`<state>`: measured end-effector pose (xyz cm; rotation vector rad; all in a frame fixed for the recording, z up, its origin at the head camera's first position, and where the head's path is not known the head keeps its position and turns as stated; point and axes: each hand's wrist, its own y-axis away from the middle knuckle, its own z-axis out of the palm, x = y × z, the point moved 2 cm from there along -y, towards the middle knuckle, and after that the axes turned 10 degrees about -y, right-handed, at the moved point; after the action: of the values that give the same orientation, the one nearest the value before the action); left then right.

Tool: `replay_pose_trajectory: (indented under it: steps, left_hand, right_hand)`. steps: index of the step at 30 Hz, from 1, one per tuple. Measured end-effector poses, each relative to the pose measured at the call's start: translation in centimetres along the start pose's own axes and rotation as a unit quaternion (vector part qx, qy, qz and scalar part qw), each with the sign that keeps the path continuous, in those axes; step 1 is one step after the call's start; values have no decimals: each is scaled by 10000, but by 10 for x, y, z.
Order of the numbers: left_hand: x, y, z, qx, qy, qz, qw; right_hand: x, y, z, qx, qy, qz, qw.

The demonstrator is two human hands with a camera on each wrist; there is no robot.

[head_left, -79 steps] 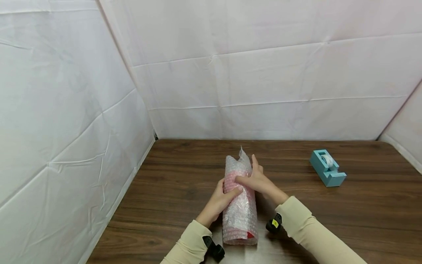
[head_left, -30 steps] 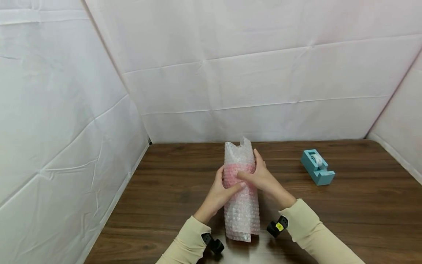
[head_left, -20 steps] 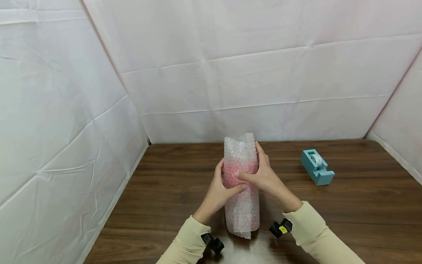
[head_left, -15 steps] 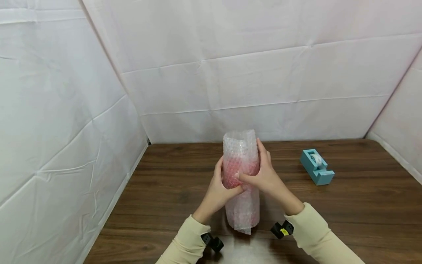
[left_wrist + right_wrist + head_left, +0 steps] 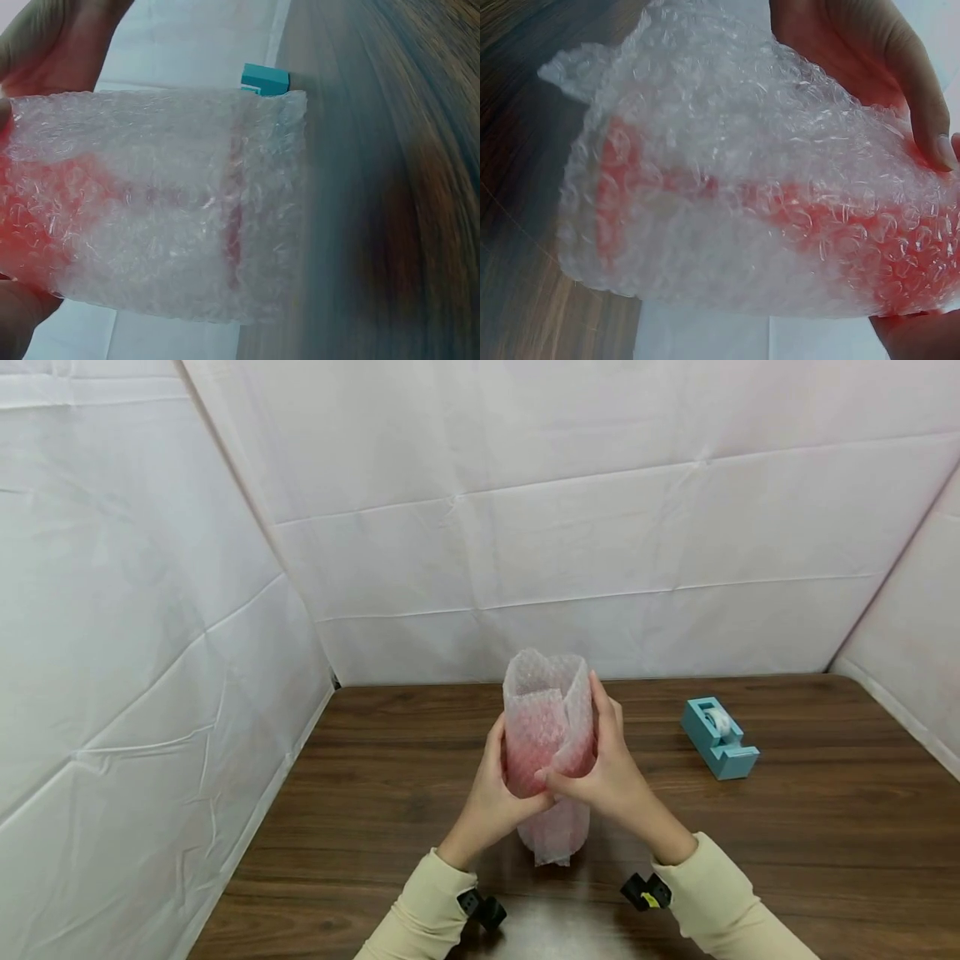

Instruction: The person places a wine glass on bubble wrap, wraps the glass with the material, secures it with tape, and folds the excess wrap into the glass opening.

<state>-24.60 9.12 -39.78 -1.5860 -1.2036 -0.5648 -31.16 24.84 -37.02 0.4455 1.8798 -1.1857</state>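
Observation:
A roll of bubble wrap [image 5: 540, 727] stands on end in the middle, its upper rim loose and parted. Through the wrap [image 5: 165, 202] shows a red thing with a flat foot, a thin stem and a broader body, like a stemmed glass. My left hand [image 5: 487, 802] grips the roll from the left, thumb across the front. From the right, my right hand [image 5: 611, 781] holds it at the same height, and the two thumbs meet in front. In the right wrist view a loose corner of the bubble wrap [image 5: 697, 112] sticks out at the foot end.
A light blue tape dispenser [image 5: 720, 739] with a roll of clear tape stands on the right of the dark wooden table [image 5: 397, 760]. White cloth walls [image 5: 480, 527] rise behind the table and at both sides.
Both hands have tipped the bubble-wrapped roll from lying back toward upright. Its lower end has moved away from me, and its open top now faces up. The tape dispenser has stayed put.

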Motion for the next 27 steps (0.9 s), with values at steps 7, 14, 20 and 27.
replay_pose_trajectory:
  steps: [7, 14, 20, 27]
  left_hand:
    - [-3, 4, 1, 94, -88, 377, 9992]
    - [-11, 5, 3, 171, -121, 606, 9979]
    - [-18, 6, 3, 183, -183, 698, 9972]
    - [-20, 6, 5, 143, -147, 801, 9966]
  right_hand:
    - [4, 6, 4, 138, 102, -558, 9983]
    - [10, 9, 5, 115, 49, -962, 9953]
    - [13, 11, 7, 83, -36, -1034, 9946]
    - [16, 14, 7, 147, -50, -1140, 9934]
